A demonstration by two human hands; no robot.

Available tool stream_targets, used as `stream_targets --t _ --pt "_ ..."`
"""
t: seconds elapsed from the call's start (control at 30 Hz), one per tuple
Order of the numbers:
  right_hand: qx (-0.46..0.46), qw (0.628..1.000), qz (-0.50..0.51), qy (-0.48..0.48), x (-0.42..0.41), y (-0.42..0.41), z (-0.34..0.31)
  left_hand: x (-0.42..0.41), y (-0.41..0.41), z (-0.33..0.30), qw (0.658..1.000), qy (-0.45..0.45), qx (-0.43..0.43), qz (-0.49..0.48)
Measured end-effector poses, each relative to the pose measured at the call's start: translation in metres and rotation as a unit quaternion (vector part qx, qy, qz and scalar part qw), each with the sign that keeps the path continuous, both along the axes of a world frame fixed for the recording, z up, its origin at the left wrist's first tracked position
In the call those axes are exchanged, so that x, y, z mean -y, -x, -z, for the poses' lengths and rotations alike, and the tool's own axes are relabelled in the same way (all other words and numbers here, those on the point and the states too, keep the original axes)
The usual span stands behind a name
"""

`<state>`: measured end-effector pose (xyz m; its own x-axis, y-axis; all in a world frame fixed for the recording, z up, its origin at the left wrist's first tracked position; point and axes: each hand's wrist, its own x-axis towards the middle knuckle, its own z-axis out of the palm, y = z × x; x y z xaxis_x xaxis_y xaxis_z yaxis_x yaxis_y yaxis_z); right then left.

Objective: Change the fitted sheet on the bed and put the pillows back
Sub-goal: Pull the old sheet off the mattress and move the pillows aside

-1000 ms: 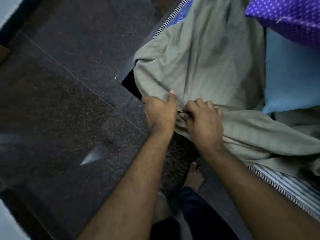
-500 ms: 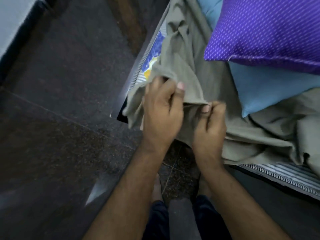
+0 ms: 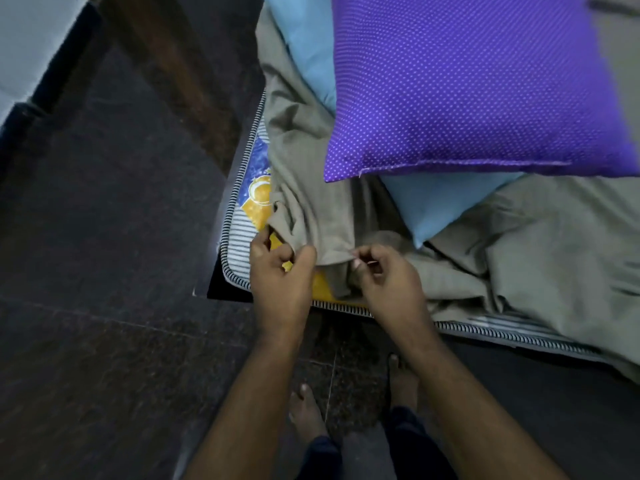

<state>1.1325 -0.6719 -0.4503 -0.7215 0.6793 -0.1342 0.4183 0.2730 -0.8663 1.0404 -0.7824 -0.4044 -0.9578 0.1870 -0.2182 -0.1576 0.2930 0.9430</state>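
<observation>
Olive-grey fitted sheet, loose and rumpled, bunched over the near corner of a mattress with striped edging and a blue-and-yellow printed top, that corner left bare. Left hand at the mattress corner, fingers curled and pinching the sheet's hem against the thumb, a scrap of the yellow print visible just under the knuckles. Right hand close beside it, to the right, thumb and fingertips pinching the same hem where the fabric gathers into a small fold. Both forearms bare, reaching forward from the bottom of the view. Purple pillow with small white dots lying on top of a light blue pillow, both resting on the crumpled sheet further up the bed, well apart from the hands. Dark speckled stone floor to the left and below, with two bare feet and dark trouser hems at the bed's edge.
</observation>
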Motion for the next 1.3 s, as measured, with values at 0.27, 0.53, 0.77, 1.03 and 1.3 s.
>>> stream_targets --t 0.27,0.53,0.77,1.03,1.3 --pt "-0.008 1.000 -0.019 -0.013 0.019 -0.019 -0.078 0.008 0.000 -0.071 0.975 -0.168 0.143 0.040" --pt "0.074 0.997 -0.013 -0.028 0.021 -0.019 -0.181 0.019 -0.001 -0.161 0.981 -0.028 0.188 -0.025" --pt "0.067 0.996 0.019 -0.062 0.007 -0.023 -0.245 -0.009 -0.022 -0.223 0.982 -0.014 0.085 0.170" --pt "0.075 0.989 0.106 -0.067 -0.035 -0.060 -0.292 -0.042 -0.013 -0.276 0.970 -0.035 0.028 0.239" --pt "0.070 0.984 0.148 -0.072 -0.064 -0.094 -0.328 -0.074 -0.032 -0.305 0.953 -0.028 0.001 0.302"
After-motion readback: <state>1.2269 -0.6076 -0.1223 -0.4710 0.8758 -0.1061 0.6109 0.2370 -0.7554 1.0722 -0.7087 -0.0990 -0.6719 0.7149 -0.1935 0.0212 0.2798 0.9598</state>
